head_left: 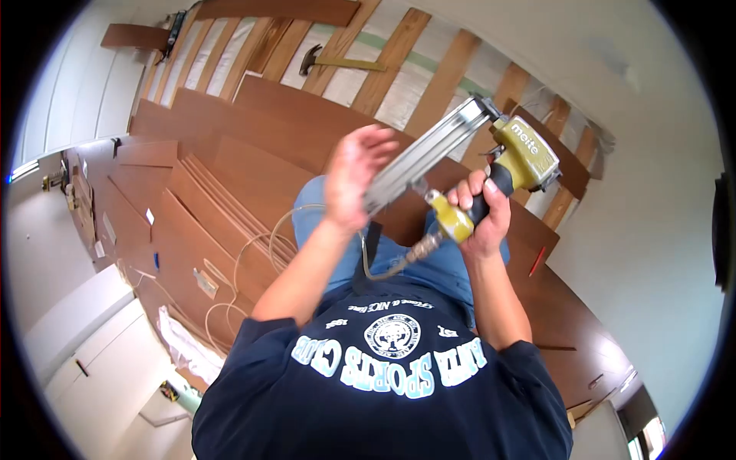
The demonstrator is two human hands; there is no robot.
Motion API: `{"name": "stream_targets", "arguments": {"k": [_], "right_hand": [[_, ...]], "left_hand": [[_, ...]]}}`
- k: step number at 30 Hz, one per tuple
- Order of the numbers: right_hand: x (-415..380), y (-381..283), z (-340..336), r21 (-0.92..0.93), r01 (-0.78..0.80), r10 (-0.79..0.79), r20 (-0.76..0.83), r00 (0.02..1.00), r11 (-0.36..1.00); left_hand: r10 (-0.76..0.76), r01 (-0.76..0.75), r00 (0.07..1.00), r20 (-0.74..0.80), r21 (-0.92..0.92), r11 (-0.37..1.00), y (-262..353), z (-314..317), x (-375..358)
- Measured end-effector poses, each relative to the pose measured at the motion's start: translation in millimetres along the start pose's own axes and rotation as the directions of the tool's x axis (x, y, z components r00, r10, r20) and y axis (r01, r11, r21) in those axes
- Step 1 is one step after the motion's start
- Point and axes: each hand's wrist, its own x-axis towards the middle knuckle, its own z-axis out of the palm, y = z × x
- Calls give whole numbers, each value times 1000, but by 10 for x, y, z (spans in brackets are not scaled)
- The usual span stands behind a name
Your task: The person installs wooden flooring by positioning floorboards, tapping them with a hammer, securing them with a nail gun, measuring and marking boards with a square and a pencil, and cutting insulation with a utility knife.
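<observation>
My right hand (486, 211) is wrapped round the black grip of an olive-yellow pneumatic nail gun (527, 149) marked "meite". The gun is held up over my lap, with its long silver magazine (433, 149) slanting down to the left. By the lower end of the magazine is my left hand (356, 172), slightly blurred, its fingers stretched out and the palm beside the metal. A clear air hose (383, 274) runs from the coupling at the gun's handle and loops off to the left.
Brown floorboards (299, 123) lie under and around me, with loose boards (203, 207) stacked at the left. Ahead, wooden battens (395, 57) cross silvery sheeting, and a claw hammer (345, 64) rests on them. A red pencil-like stick (537, 261) lies at the right, near the wall (613, 199).
</observation>
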Motion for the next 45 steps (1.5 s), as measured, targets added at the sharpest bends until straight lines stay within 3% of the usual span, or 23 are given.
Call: {"name": "stream_targets", "arguments": {"k": [1,2,3,4,6,7,10,11,12,13,14,16,18,20,26,35,45], "right_hand": [[-3,50,75,-41,-20,20,-11,1000,999],[79,56,-146,-148,-11,16,36,999,989],[169,-7,-257,-231,-31,29,-16,999,973],[240,-80,-353,-313,-58,37,-72,997,948],[388,-244,-562,-508,-195,88,-226,970,839],[442,-298,-634,-559,-243,95,-281,955,793],[664,-390,-864,-719,-421,206,-371,905,553],[699,-335,-955,-711,-447,214,-398,892,543],[729,-255,-1082,-646,-514,287,-431,856,565],[778,-178,-1191,-575,-576,358,-455,815,580],[859,-65,-1227,-523,-613,385,-485,785,592],[1042,222,-1165,-406,-645,403,-535,742,648],[1189,492,-1323,-416,-635,398,-526,752,651],[1361,714,-1340,-406,-628,372,-550,748,664],[1733,1026,-1360,-238,-648,457,-539,708,723],[1838,1049,-1370,-304,-736,470,-610,638,605],[1894,1067,-1335,-345,-761,483,-612,626,550]], "left_hand": [[-44,43,999,19,77,996,-132,135,161],[-73,73,996,44,1,997,-310,38,281],[-37,35,997,64,36,999,-566,-27,399],[-122,99,990,75,256,962,-754,-102,484],[-369,275,924,104,491,826,-962,-448,677],[-377,258,925,51,645,720,-1155,-770,847],[-98,192,981,-166,800,569,-1311,-1617,1634],[-109,270,963,-247,900,342,-1231,-1764,1961],[-76,241,970,-230,948,208,-1228,-1877,2248],[57,40,997,-46,994,103,-1466,-2165,2484],[32,55,998,-59,992,110,-1613,-2209,2626],[93,-164,982,167,986,-35,-1858,-2219,2851],[66,-189,979,194,979,-74,-2129,-2302,2882],[219,-279,918,330,932,-231,-2235,-2324,2873],[175,-279,927,332,922,-269,-2259,-2372,2905],[158,-282,931,330,922,-266,-2265,-2386,2914],[159,-275,931,330,916,-292,-2298,-2413,2915]]}}
